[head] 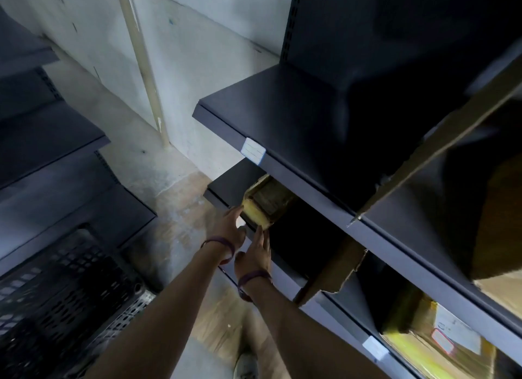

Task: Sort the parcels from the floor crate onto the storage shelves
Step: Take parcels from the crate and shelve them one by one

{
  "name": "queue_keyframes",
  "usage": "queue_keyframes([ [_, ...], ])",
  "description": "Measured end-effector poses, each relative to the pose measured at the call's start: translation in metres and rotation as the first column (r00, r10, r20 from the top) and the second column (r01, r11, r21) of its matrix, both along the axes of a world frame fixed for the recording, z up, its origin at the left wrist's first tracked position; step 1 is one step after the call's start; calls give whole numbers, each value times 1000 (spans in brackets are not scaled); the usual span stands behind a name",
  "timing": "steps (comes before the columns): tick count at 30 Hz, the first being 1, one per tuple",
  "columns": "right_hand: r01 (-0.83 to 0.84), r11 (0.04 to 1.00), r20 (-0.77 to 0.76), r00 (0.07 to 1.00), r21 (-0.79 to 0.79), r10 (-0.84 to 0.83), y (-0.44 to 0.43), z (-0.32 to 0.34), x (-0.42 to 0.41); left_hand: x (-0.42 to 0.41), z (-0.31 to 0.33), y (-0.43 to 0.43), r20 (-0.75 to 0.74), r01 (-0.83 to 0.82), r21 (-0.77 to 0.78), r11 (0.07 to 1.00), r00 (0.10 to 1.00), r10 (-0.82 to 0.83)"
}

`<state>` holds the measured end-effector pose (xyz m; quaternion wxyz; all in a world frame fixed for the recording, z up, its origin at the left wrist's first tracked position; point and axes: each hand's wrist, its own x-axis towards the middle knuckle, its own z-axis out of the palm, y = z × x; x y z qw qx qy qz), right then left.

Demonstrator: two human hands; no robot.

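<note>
A small cardboard parcel [264,202] wrapped in yellow tape lies at the left end of a lower dark shelf [226,185], partly under the shelf above. My left hand [230,223] rests against its near left corner with fingers spread. My right hand [258,251] presses flat against the parcel's near edge, fingers extended. Neither hand wraps around the parcel. The black perforated floor crate [65,299] stands at the lower left; its inside is too dark to see.
The upper dark shelf [282,119] carries a white label tag [253,150] and a cardboard divider [440,144]. Another parcel with yellow tape [440,342] sits on the lower shelf at right. A second shelving unit [42,141] stands at left. Concrete floor lies between.
</note>
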<state>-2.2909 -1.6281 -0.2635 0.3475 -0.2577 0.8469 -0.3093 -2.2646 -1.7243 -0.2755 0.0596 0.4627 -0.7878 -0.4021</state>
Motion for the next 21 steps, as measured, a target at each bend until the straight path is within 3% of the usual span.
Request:
queue_keyframes([
  [5, 7, 989, 49, 999, -151, 1, 24, 48, 14, 26, 47, 25, -48, -114, 7, 993, 992, 114],
  [10, -92, 942, -18, 996, -323, 91, 64, 100, 25, 42, 101, 68, -178, -235, 60, 970, 954, 242],
  [21, -172, 868, -248, 967, -466, 59, 225, 182, 3, 65, 193, 229, -258, -165, -248, 955, 961, 99],
])
